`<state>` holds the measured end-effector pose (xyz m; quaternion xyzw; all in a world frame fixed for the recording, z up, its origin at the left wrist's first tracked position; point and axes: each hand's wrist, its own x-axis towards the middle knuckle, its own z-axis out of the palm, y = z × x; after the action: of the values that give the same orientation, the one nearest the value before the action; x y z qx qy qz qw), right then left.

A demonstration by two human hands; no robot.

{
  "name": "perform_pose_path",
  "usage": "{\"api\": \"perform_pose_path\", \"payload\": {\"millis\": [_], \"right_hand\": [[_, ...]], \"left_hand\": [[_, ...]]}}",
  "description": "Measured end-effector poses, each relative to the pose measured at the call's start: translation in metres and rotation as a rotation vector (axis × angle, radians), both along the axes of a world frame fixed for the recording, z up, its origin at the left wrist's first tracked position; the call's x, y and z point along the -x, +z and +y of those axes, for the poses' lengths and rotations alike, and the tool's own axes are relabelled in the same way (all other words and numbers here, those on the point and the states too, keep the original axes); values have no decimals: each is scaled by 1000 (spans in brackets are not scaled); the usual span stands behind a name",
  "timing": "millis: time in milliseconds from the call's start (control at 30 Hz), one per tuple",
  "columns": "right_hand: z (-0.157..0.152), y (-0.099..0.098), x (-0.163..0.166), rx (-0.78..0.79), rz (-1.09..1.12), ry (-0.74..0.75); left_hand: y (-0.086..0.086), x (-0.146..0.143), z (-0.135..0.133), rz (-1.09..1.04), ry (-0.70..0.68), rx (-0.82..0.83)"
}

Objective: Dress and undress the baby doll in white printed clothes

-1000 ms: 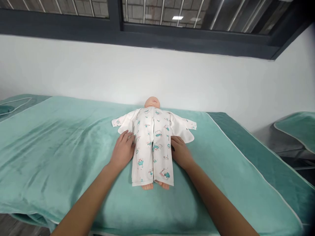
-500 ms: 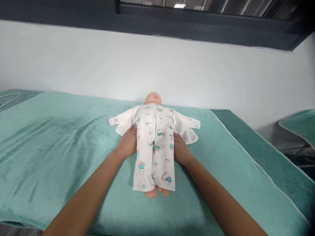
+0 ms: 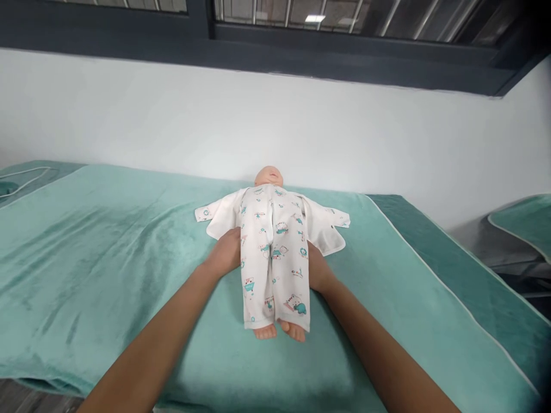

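Note:
A baby doll [image 3: 267,175] lies on its back on a teal towel [image 3: 107,246], head toward the wall and bare feet toward me. White trousers with teal prints [image 3: 275,258] cover its body and legs, and a white printed top [image 3: 224,215] is spread out under it. My left hand [image 3: 226,253] clasps the doll's left side at the hips, fingers tucked under the trousers. My right hand [image 3: 317,268] clasps the opposite side the same way, fingertips hidden beneath the cloth.
The towel covers a padded bed with a darker teal edge [image 3: 430,252] on the right. A white wall [image 3: 275,120] stands close behind the doll's head, under a dark window frame [image 3: 275,54]. Another teal-covered bed [image 3: 525,221] is at the far right.
My hands went from lying flat beside the doll to closing in on its hips and slipping under the trousers. The doll's legs shifted slightly to the right.

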<state>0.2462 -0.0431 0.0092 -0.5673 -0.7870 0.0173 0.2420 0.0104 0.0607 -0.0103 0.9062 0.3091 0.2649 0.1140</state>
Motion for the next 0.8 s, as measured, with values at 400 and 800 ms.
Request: {"api": "perform_pose_path", "payload": {"millis": [400,800], "right_hand": [[-17,-6,-8,-2,-81,-118],[-11,-12,-57,-121,300,-661]], "left_hand": [[-3,20,-14,-21,103,-215],[-13,36,-11,-392,406,297]]}}
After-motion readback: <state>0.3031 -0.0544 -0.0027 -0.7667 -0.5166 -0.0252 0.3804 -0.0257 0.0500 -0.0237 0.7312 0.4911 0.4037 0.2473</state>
